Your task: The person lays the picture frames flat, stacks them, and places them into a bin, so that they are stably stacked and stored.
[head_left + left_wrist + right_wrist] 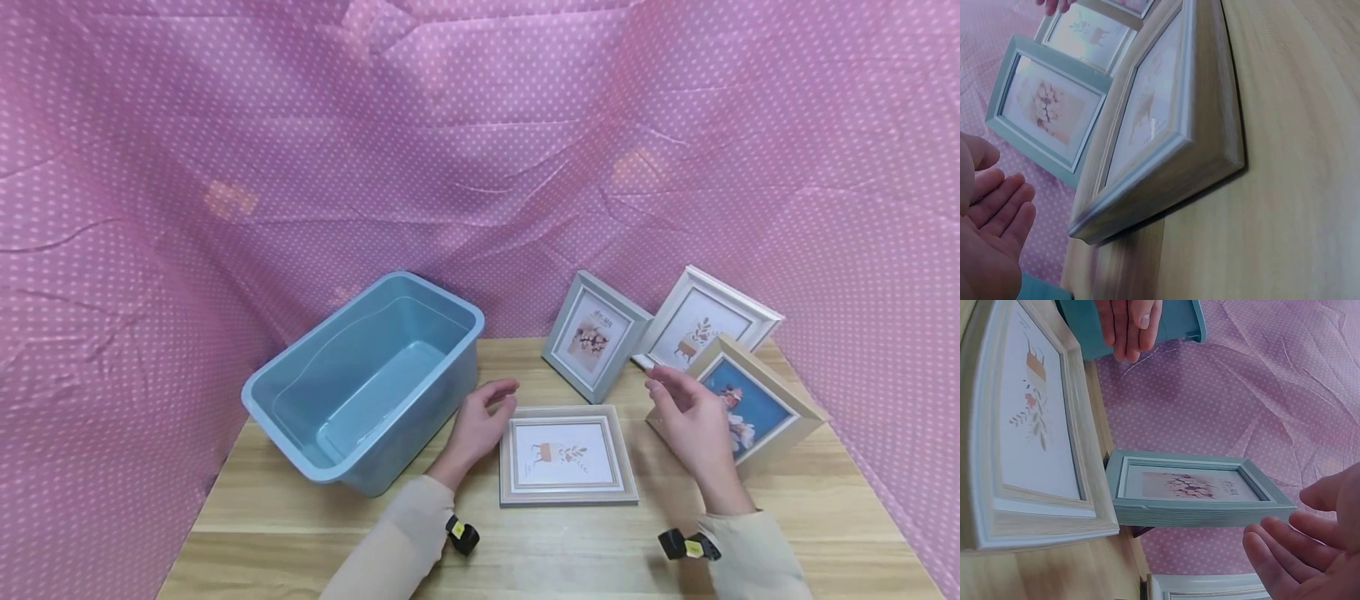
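The flat frame [567, 458] lies between the hands, its long axis running from one toward the other. The left hand [478, 423] is just beside it, the right hand [699, 429] farther; both empty, fingers loosely bent. Beyond the right, the tan frame [768, 410] stands.

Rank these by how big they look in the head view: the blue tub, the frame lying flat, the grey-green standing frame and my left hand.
Largest to smallest in the head view:
1. Blue tub
2. Frame lying flat
3. Grey-green standing frame
4. Your left hand
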